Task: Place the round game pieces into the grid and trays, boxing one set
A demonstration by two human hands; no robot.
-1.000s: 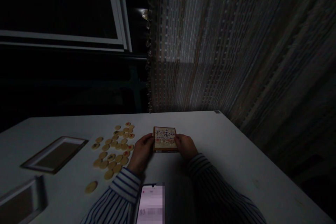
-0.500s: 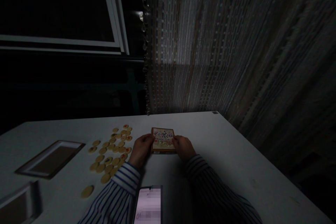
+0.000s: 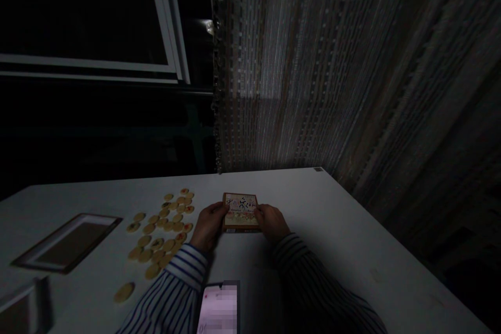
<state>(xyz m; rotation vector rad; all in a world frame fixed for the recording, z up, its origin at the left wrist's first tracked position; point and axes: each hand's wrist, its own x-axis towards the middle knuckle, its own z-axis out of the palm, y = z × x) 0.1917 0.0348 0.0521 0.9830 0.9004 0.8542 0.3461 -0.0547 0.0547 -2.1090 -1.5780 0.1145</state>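
The left hand (image 3: 209,224) and right hand (image 3: 270,222) each pinched a side of the closed box (image 3: 240,210), while the round pieces (image 3: 164,229) lay loose left of it.

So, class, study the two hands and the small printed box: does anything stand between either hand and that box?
Nothing visible does. The left hand and right hand hold the box by its opposite sides on the table. The round game pieces lie apart, left of the left hand.
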